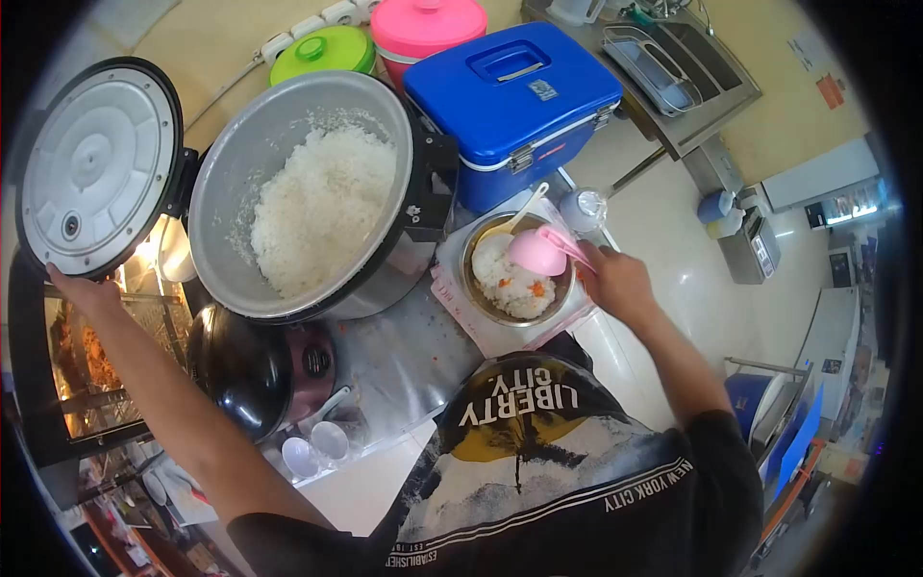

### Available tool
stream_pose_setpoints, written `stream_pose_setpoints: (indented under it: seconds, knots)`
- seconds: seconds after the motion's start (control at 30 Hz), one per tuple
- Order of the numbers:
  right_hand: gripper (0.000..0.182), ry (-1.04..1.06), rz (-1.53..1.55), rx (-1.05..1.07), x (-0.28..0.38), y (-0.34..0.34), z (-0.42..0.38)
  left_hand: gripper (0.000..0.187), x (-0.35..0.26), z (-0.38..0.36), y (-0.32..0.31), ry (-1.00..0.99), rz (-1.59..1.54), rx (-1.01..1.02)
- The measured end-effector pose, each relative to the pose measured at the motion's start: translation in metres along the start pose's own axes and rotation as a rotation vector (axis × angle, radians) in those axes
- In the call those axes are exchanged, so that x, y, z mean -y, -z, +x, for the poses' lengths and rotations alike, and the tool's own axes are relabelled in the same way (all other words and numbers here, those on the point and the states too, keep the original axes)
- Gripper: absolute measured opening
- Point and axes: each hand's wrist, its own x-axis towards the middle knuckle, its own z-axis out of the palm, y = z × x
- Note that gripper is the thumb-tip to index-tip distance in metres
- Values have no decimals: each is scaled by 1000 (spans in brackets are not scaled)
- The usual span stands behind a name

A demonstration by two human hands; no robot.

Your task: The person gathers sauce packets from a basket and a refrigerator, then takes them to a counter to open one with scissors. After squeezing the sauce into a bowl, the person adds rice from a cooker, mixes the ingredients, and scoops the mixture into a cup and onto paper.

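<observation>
My left hand (85,288) touches the lower edge of the rice cooker's raised round lid (96,163); its fingers are partly hidden behind the rim. White rice (327,202) lies in the wide grey pot of the open cooker (226,163). On the right, my right hand (615,281) is closed round the handle of a pink scoop (538,252). The scoop is over a metal bowl (519,321) that holds rice (514,294) with orange bits. A pale spoon (527,207) leans in the same bowl.
A blue cooler box (510,91) stands behind the bowl, beside pink (428,24) and green (322,56) lidded containers. A black-lidded cooker (240,370) and clear cups (329,440) are nearer me. A lit food case (96,356) is at left, a sink (707,58) at upper right.
</observation>
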Motion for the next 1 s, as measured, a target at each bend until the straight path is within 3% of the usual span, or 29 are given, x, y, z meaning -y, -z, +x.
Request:
stream_pose_setpoints:
  seconds: [0.07, 0.2, 0.27, 0.3, 0.37, 0.4, 0.43, 0.47, 0.53, 0.57, 0.6, 0.63, 0.67, 0.7, 0.77, 0.8, 0.87, 0.97, 1.0]
  knots:
    - [33, -110, 24, -98, 8, 1, -8, 71, -7, -13, -4, -13, 41, -23]
    - [31, -108, 613, -246, 25, 57, -3, 78, -11, -25, 4, -22, 92, -20]
    - [30, 253, 645, -435, 65, 84, 35, 81, -10, -18, 16, -38, 97, -41]
    - [28, 300, 579, -310, 100, 113, 54, 78, -1, -12, 18, -128, 11, -57]
    - [23, 459, 547, -295, 147, 117, 102, 60, 20, 17, 47, -339, 375, -64]
    - [25, 572, 527, -175, 151, 122, 121, 63, 39, 22, 58, -627, 483, -1]
    - [27, 680, 501, -65, 156, 128, 134, 60, 50, 16, 64, -681, 521, 49]
    - [28, 760, 628, -12, 154, 139, 133, 50, 33, -30, 53, -533, 611, 46]
    - [30, 949, 857, 143, 134, 166, 117, 37, 49, -62, 55, -693, 527, 220]
    - [31, 841, 965, 95, 131, 175, 110, 38, 65, -71, 62, -859, 690, 205]
    - [33, 715, 1080, 55, 133, 183, 105, 43, 70, -90, 63, -737, 691, 236]
    - [31, 622, 1222, -39, 148, 197, 107, 51, 75, -97, 69, -815, 617, 387]
    - [34, 671, 1236, -200, 171, 210, 126, 56, 68, -122, 65, -792, 604, 435]
    - [33, 643, 1134, -250, 189, 233, 142, 59, 72, -131, 68, -800, 616, 479]
    - [34, 666, 768, -567, 219, 239, 205, 67, 87, -147, 77, -801, 560, 551]
    - [34, 693, 581, -672, 228, 237, 236, 67, 81, -157, 80, -768, 679, 591]
    - [37, 605, 329, -444, 247, 224, 279, 68, 65, -178, 84, -684, 915, 677]
    - [37, 760, 146, -262, 251, 168, 328, 63, 67, -193, 91, -724, 921, 769]
    - [37, 823, 140, -204, 253, 149, 336, 51, 73, -195, 90, -711, 805, 770]
